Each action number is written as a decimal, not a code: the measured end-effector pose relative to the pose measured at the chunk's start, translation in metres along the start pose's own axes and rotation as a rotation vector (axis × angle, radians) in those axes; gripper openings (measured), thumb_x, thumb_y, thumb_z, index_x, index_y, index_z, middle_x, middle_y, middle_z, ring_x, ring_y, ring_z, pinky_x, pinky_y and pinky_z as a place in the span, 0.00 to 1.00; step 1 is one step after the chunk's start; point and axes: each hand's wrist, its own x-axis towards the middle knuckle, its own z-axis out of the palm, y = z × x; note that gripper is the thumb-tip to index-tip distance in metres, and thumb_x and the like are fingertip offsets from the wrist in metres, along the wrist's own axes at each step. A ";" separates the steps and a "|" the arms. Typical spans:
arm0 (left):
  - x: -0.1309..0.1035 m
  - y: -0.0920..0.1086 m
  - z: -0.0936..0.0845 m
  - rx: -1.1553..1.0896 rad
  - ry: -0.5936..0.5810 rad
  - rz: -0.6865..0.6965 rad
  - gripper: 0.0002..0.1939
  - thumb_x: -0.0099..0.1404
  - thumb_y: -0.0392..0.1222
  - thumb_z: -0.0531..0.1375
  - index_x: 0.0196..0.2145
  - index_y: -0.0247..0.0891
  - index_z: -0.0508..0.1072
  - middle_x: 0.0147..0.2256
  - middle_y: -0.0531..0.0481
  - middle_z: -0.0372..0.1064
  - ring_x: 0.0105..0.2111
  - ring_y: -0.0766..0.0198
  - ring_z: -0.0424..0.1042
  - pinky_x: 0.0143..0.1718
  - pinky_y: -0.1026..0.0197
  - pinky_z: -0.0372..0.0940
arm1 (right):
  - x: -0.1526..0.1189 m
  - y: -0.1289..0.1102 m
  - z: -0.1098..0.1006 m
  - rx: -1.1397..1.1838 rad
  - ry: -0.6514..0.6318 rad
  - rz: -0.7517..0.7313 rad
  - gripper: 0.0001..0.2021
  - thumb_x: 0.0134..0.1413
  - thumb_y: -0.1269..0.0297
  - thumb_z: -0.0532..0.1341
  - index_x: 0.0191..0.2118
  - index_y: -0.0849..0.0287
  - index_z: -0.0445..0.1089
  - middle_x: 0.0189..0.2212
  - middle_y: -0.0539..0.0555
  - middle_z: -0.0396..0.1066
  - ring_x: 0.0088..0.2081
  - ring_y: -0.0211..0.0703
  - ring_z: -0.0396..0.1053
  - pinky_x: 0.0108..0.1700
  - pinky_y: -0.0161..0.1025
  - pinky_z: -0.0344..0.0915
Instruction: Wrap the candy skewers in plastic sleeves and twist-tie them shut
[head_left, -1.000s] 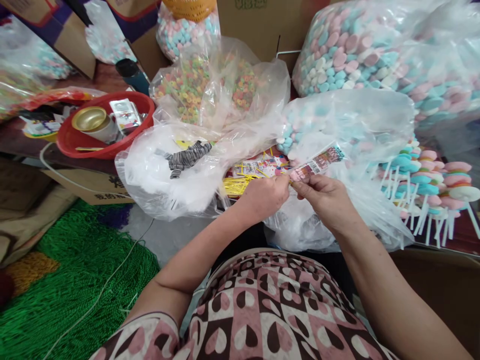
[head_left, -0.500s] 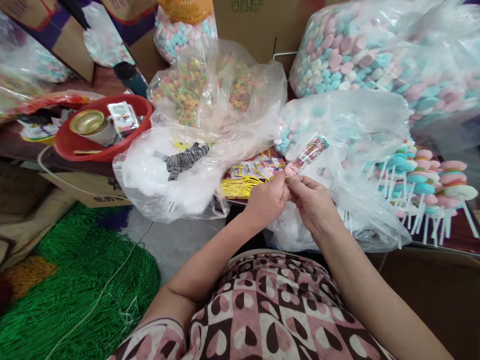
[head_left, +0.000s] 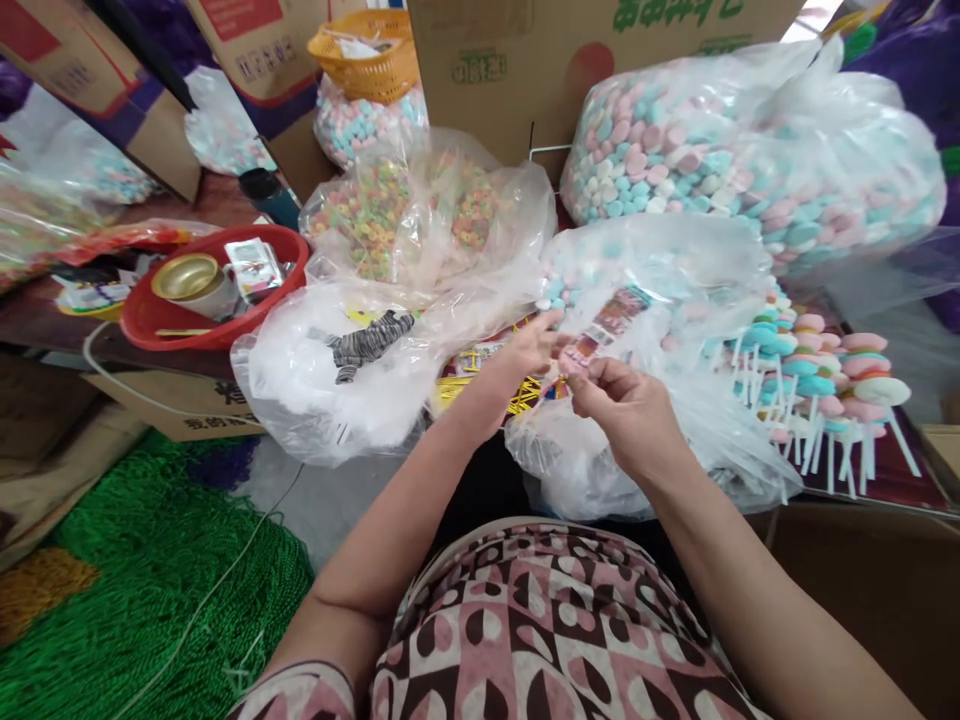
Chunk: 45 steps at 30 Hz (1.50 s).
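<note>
Pink shows through the printed, shiny film of the slim packet [head_left: 613,318], which slants up and away from me over the clear plastic bag [head_left: 694,250]; its lower end sits in my right hand [head_left: 637,415], thumb and forefinger pinching it just below the print. My left hand [head_left: 517,365] is beside that end with its fingers loosely spread, gripping nothing that I can make out; whether a fingertip brushes the film I cannot tell. Beneath and beside the left wrist lie yellow ties [head_left: 454,390].

I judge the packet very light, its film thin and slick, its filling probably soft and easily dented; I would take it by the narrow lower end, with a small firm pinch, and keep pressure off the printed middle; held only at that end, it could swivel or slip if the pinch slackened.

Against the frame half a second back, the left fingers, then closed together with the right at the packet's lower end, have come away and opened; the right pinch remains; the packet leans a little further over to the right; my view has tipped up as well, so more of the orange basket [head_left: 382,75] and the cardboard box [head_left: 517,95] shows.
</note>
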 end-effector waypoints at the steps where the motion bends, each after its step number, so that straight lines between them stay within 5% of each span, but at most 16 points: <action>1: 0.002 0.010 0.000 -0.036 0.009 0.035 0.22 0.68 0.49 0.53 0.57 0.40 0.67 0.48 0.46 0.74 0.51 0.58 0.72 0.52 0.55 0.65 | 0.000 -0.002 0.001 -0.043 -0.006 -0.027 0.11 0.45 0.59 0.68 0.24 0.57 0.68 0.18 0.44 0.62 0.21 0.32 0.56 0.24 0.34 0.51; 4: -0.006 0.041 0.007 -0.062 0.005 0.245 0.30 0.72 0.60 0.41 0.53 0.40 0.72 0.41 0.46 0.77 0.49 0.55 0.73 0.53 0.49 0.66 | 0.004 -0.012 0.000 -0.121 -0.015 -0.093 0.07 0.46 0.60 0.67 0.27 0.57 0.71 0.21 0.46 0.67 0.23 0.34 0.60 0.25 0.34 0.55; 6: -0.019 0.051 0.014 0.044 -0.030 0.220 0.36 0.69 0.67 0.41 0.41 0.38 0.78 0.31 0.45 0.76 0.42 0.55 0.75 0.48 0.50 0.67 | 0.009 -0.021 -0.002 -0.115 0.032 -0.124 0.06 0.47 0.61 0.66 0.28 0.57 0.72 0.23 0.48 0.70 0.25 0.36 0.63 0.27 0.35 0.59; 10: -0.034 0.037 0.018 0.161 -0.155 0.038 0.33 0.69 0.65 0.48 0.31 0.36 0.80 0.22 0.48 0.70 0.25 0.64 0.69 0.32 0.59 0.65 | 0.011 -0.041 -0.006 -0.091 0.111 -0.223 0.07 0.50 0.60 0.65 0.27 0.56 0.71 0.22 0.49 0.69 0.24 0.36 0.63 0.26 0.35 0.61; 13: -0.025 0.021 0.012 -0.007 -0.056 -0.133 0.40 0.65 0.73 0.43 0.38 0.34 0.79 0.19 0.50 0.68 0.17 0.70 0.59 0.21 0.64 0.56 | 0.000 -0.046 -0.003 -0.211 0.060 -0.291 0.05 0.51 0.62 0.64 0.28 0.56 0.71 0.21 0.48 0.68 0.23 0.35 0.62 0.25 0.34 0.60; 17: -0.016 0.027 0.004 -0.236 -0.011 -0.115 0.46 0.65 0.73 0.34 0.35 0.35 0.79 0.11 0.53 0.56 0.14 0.69 0.53 0.20 0.63 0.54 | -0.009 -0.037 -0.002 -0.310 -0.031 -0.272 0.04 0.49 0.65 0.63 0.26 0.57 0.70 0.20 0.46 0.66 0.23 0.34 0.61 0.26 0.34 0.59; 21: -0.021 0.031 0.007 0.091 -0.105 -0.211 0.40 0.66 0.71 0.43 0.19 0.35 0.73 0.10 0.52 0.55 0.13 0.70 0.54 0.19 0.64 0.50 | -0.005 -0.032 -0.008 -0.227 0.043 -0.212 0.06 0.50 0.61 0.63 0.28 0.57 0.72 0.22 0.48 0.70 0.24 0.35 0.63 0.26 0.34 0.60; 24: -0.018 0.018 0.011 0.272 -0.017 -0.261 0.38 0.66 0.69 0.46 0.12 0.36 0.63 0.11 0.51 0.56 0.13 0.72 0.54 0.19 0.64 0.49 | -0.006 -0.031 -0.009 -0.282 0.066 -0.267 0.05 0.50 0.63 0.62 0.29 0.57 0.73 0.22 0.48 0.69 0.24 0.36 0.63 0.28 0.35 0.60; 27: -0.012 0.010 0.014 0.021 0.048 -0.186 0.29 0.68 0.63 0.49 0.21 0.37 0.69 0.10 0.57 0.52 0.12 0.72 0.51 0.19 0.65 0.50 | -0.010 -0.027 -0.008 -0.277 0.026 -0.244 0.05 0.50 0.64 0.62 0.27 0.57 0.72 0.20 0.47 0.65 0.23 0.34 0.59 0.26 0.34 0.57; 30: -0.014 0.014 0.014 -0.130 -0.016 -0.133 0.13 0.63 0.48 0.57 0.37 0.37 0.75 0.11 0.61 0.51 0.12 0.72 0.49 0.19 0.66 0.50 | -0.011 -0.023 -0.013 -0.140 -0.036 -0.109 0.07 0.49 0.60 0.64 0.27 0.57 0.72 0.19 0.46 0.65 0.22 0.34 0.59 0.25 0.33 0.57; 34: -0.025 0.022 0.017 0.185 -0.223 -0.170 0.14 0.61 0.38 0.55 0.37 0.36 0.80 0.14 0.59 0.55 0.15 0.73 0.53 0.21 0.67 0.50 | -0.010 -0.017 -0.025 0.052 -0.080 -0.032 0.10 0.49 0.55 0.68 0.29 0.56 0.73 0.26 0.49 0.72 0.28 0.39 0.68 0.33 0.37 0.66; 37: -0.030 0.022 0.027 0.536 -0.277 -0.101 0.16 0.60 0.34 0.53 0.35 0.39 0.82 0.16 0.58 0.57 0.18 0.73 0.54 0.22 0.68 0.52 | -0.018 -0.013 -0.035 0.149 -0.142 -0.069 0.12 0.52 0.53 0.67 0.28 0.56 0.72 0.39 0.53 0.77 0.43 0.45 0.73 0.46 0.42 0.69; 40: -0.032 0.016 0.045 0.648 -0.401 -0.025 0.17 0.63 0.34 0.53 0.37 0.39 0.82 0.17 0.57 0.60 0.18 0.73 0.56 0.22 0.68 0.53 | -0.040 -0.009 -0.048 0.236 -0.195 -0.013 0.12 0.55 0.53 0.66 0.30 0.56 0.70 0.46 0.55 0.77 0.48 0.48 0.72 0.52 0.46 0.67; 42: -0.032 0.009 0.059 0.587 -0.557 -0.006 0.17 0.65 0.35 0.53 0.40 0.39 0.82 0.18 0.55 0.64 0.18 0.72 0.56 0.21 0.68 0.54 | -0.062 -0.009 -0.061 0.269 -0.110 0.037 0.11 0.55 0.53 0.66 0.31 0.54 0.70 0.40 0.54 0.78 0.43 0.47 0.74 0.48 0.46 0.69; 45: -0.032 -0.003 0.073 0.497 -0.650 -0.041 0.17 0.65 0.35 0.53 0.43 0.37 0.81 0.20 0.54 0.67 0.19 0.72 0.57 0.21 0.68 0.55 | -0.097 -0.005 -0.100 0.339 0.236 0.086 0.10 0.52 0.52 0.68 0.33 0.50 0.71 0.31 0.52 0.75 0.33 0.47 0.75 0.35 0.46 0.71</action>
